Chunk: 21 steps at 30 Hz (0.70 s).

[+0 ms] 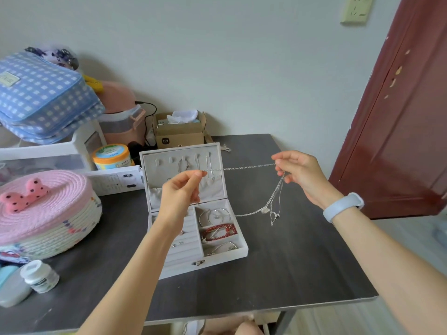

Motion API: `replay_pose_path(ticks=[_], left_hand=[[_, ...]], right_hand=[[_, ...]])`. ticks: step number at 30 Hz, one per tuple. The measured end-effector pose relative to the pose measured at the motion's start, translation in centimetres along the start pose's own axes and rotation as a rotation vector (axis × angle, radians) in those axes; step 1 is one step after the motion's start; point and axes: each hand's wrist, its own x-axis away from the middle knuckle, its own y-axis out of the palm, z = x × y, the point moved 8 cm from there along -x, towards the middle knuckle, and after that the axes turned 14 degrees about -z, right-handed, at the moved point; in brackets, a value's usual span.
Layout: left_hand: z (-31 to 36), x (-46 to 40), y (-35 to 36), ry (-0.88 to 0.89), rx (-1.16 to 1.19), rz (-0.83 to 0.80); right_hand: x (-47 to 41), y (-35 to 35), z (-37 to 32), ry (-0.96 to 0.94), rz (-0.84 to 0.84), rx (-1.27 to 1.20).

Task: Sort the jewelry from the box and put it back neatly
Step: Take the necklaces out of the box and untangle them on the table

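Currently both hands are up over the table (278,274), stretching a chain (242,168) taut between them. Left hand (180,193) is pinching one end just in front of the open box (193,213) lid; right hand (300,175) is pinching the other end, out to the right of the box. More chains (273,204) are hanging in a bunch from the right hand, pendants dangling close to the table; can't tell if they're touching it. Looks like they're tangled together.

Step in hand, my read: separating one necklace from the bunch, mid-sort. Box is already holding bangles (214,215), a red bracelet (220,230) and a few rings (179,238) in their compartments; a couple of pieces are hanging on the lid hooks (183,160).

Next move is probably calling for working the stretched chain free of the others without tightening any knot, then hanging it on a spare hook in the lid. Slow pull, steady grip, watching the pendants for snags.
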Motion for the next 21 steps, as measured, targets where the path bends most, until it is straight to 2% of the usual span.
replay_pose_path(ticks=[10, 16, 21], left_hand=[[2.2, 0.4, 0.7, 0.057, -0.071, -0.007], [2.0, 1.7, 1.8, 0.028, -0.082, -0.036], [2.1, 2.4, 4.6, 0.032, -0.199, -0.169]], right_hand=[[0.2, 0.2, 1.5, 0.052, -0.091, 0.292], [0.3, 0.5, 1.5, 0.016, -0.079, 0.219], [1.6, 3.5, 0.6, 0.01, -0.314, 0.158]])
